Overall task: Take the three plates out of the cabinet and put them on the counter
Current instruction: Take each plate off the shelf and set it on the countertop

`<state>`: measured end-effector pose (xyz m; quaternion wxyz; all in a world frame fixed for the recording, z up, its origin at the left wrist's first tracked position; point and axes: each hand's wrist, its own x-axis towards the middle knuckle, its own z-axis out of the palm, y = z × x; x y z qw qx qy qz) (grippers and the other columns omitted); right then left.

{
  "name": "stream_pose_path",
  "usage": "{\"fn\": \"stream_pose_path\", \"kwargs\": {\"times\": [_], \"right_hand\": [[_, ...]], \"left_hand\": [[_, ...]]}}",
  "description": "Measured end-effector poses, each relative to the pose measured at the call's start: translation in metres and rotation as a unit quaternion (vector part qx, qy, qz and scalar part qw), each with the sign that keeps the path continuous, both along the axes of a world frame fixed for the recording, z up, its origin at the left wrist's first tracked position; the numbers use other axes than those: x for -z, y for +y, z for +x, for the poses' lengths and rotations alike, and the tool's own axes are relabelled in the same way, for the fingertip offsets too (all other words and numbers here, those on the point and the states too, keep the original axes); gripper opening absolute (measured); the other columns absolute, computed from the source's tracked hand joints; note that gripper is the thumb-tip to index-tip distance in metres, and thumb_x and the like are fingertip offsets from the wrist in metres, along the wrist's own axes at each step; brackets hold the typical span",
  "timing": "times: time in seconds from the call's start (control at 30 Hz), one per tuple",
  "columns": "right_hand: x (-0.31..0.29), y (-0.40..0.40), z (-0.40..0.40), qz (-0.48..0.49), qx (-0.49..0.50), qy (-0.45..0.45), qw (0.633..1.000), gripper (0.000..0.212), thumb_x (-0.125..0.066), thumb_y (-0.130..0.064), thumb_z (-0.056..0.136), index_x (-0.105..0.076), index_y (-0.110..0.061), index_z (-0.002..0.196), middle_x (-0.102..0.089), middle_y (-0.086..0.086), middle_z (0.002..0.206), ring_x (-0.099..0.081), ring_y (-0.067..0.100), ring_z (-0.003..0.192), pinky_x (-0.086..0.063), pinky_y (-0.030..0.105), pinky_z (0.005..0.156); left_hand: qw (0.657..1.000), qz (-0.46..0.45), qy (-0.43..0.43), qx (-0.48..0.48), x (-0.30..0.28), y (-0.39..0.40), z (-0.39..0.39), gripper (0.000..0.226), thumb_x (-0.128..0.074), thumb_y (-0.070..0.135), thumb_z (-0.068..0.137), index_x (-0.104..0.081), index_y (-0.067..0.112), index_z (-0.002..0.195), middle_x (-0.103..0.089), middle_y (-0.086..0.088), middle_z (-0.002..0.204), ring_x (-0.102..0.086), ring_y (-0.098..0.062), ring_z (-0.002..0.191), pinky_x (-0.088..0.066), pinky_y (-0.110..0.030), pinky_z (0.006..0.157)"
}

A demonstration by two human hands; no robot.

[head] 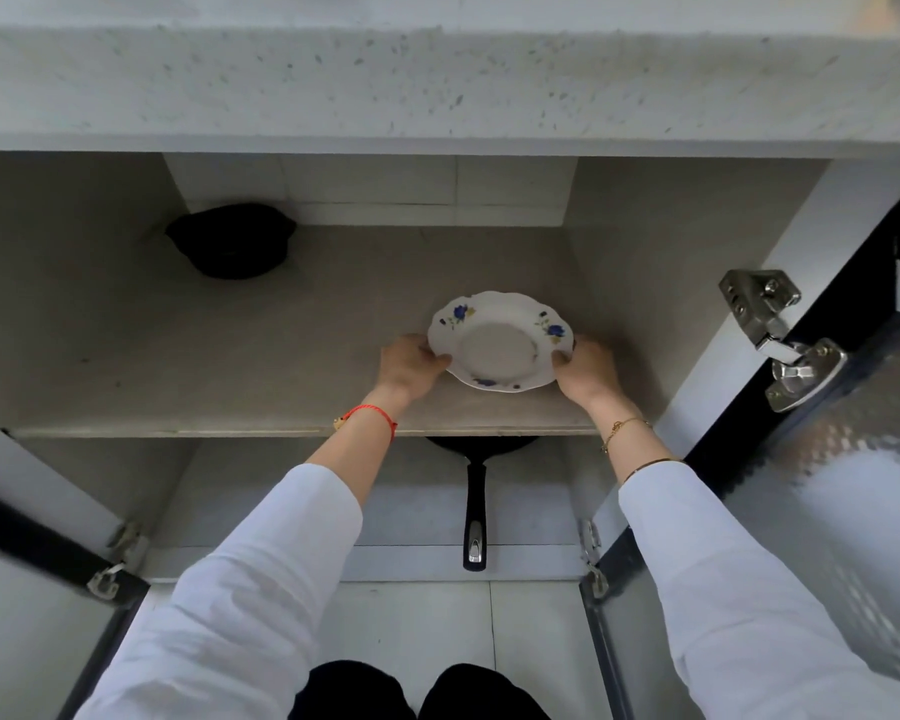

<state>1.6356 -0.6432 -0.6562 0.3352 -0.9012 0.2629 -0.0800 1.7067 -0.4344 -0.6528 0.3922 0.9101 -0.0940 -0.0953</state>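
Plate [500,341] gripped at opposite rims by left hand [409,367] and right hand [586,372].

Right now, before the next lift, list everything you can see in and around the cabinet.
plate: one in view, white with blue flowers and a scalloped rim, on the right part of the upper shelf, held at both sides
black pot: one, back left corner of the upper shelf
frying pan: one, black, on the lower level under the shelf, handle pointing outward
shelf: one, grey-beige, upper level of the cabinet
counter: one, pale speckled stone, above the cabinet
cabinet doors: two, dark-framed, swung open left and right
hinge: metal, on the right door
hands: left hand grips the plate's left rim, right hand grips its right rim; white sleeves
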Motion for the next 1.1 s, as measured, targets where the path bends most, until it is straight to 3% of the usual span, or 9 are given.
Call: {"fn": "stream_pose_path", "kwargs": {"times": [0.17,0.27,0.33,0.47,0.6,0.8,0.97,1.1], "right_hand": [[0.001,0.004,-0.005,0.028,0.008,0.0,1.0,0.028,-0.047,-0.014,0.093,-0.061,-0.003,0.113,-0.066,0.015,0.117,-0.06,0.032,0.109,-0.047,0.032,0.088],[0.003,0.011,-0.012,0.031,0.017,-0.002,0.999,0.028,-0.047,-0.014,0.093,-0.06,-0.004,0.115,-0.065,0.015,0.118,-0.06,0.032,0.11,-0.048,0.033,0.089],[0.004,0.016,-0.019,0.027,0.017,-0.009,0.999,0.027,-0.048,-0.012,0.092,-0.06,-0.004,0.115,-0.065,0.014,0.117,-0.06,0.031,0.108,-0.045,0.027,0.082],[0.005,0.031,-0.038,0.044,0.005,-0.037,0.998,0.023,-0.049,-0.009,0.09,-0.061,-0.006,0.11,-0.067,0.011,0.107,-0.057,0.022,0.088,-0.04,0.024,0.072],[0.004,0.048,-0.061,0.067,-0.007,-0.098,0.993,0.025,-0.052,-0.008,0.09,-0.06,-0.007,0.113,-0.067,0.01,0.108,-0.061,0.027,0.1,-0.044,0.026,0.08],[-0.007,0.08,-0.097,0.077,-0.048,-0.175,0.98,0.029,-0.056,-0.006,0.087,-0.06,-0.012,0.115,-0.066,0.006,0.107,-0.058,0.022,0.093,-0.043,0.027,0.079],[-0.013,0.101,-0.125,0.089,-0.072,-0.204,0.972,0.032,-0.058,-0.008,0.087,-0.057,-0.015,0.118,-0.063,0.002,0.107,-0.057,0.017,0.09,-0.039,0.012,0.068],[-0.018,0.115,-0.144,0.113,-0.081,-0.213,0.967,0.033,-0.059,-0.009,0.087,-0.057,-0.018,0.119,-0.064,-0.001,0.108,-0.059,0.013,0.091,-0.042,0.012,0.071]], "left_hand": [[0.999,-0.031,-0.002,-0.009,0.002,0.006,-0.004,0.022,-0.067,0.018,0.084,-0.074,0.005,0.1,-0.073,-0.012,0.105,-0.065,-0.027,0.104,-0.043,-0.025,0.073],[0.999,-0.045,0.001,-0.022,0.002,0.011,-0.013,0.021,-0.068,0.014,0.082,-0.073,0.005,0.1,-0.074,-0.012,0.104,-0.066,-0.026,0.103,-0.049,-0.029,0.081],[0.997,-0.063,0.01,-0.034,0.001,0.017,-0.023,0.02,-0.068,0.01,0.081,-0.073,0.006,0.1,-0.074,-0.011,0.104,-0.067,-0.024,0.103,-0.047,-0.024,0.077],[0.993,-0.101,0.007,-0.064,-0.005,0.033,-0.051,0.025,-0.066,0.006,0.081,-0.072,0.009,0.105,-0.074,-0.006,0.102,-0.064,-0.015,0.092,-0.043,-0.019,0.079],[0.986,-0.146,-0.01,-0.076,-0.012,0.057,-0.079,0.026,-0.066,0.006,0.078,-0.073,0.012,0.103,-0.075,0.0,0.097,-0.069,-0.016,0.098,-0.052,-0.026,0.09],[0.977,-0.185,-0.049,-0.089,-0.027,0.092,-0.125,0.03,-0.069,0.002,0.081,-0.071,0.01,0.11,-0.07,0.01,0.094,-0.067,-0.004,0.088,-0.052,-0.023,0.089],[0.972,-0.202,-0.068,-0.103,-0.034,0.119,-0.163,0.032,-0.069,0.003,0.08,-0.074,0.021,0.105,-0.074,0.016,0.094,-0.069,0.001,0.093,-0.053,-0.018,0.088],[0.966,-0.22,-0.071,-0.114,-0.04,0.136,-0.19,0.036,-0.069,0.004,0.08,-0.073,0.033,0.101,-0.075,0.016,0.096,-0.069,0.002,0.094,-0.051,-0.02,0.09]]}}
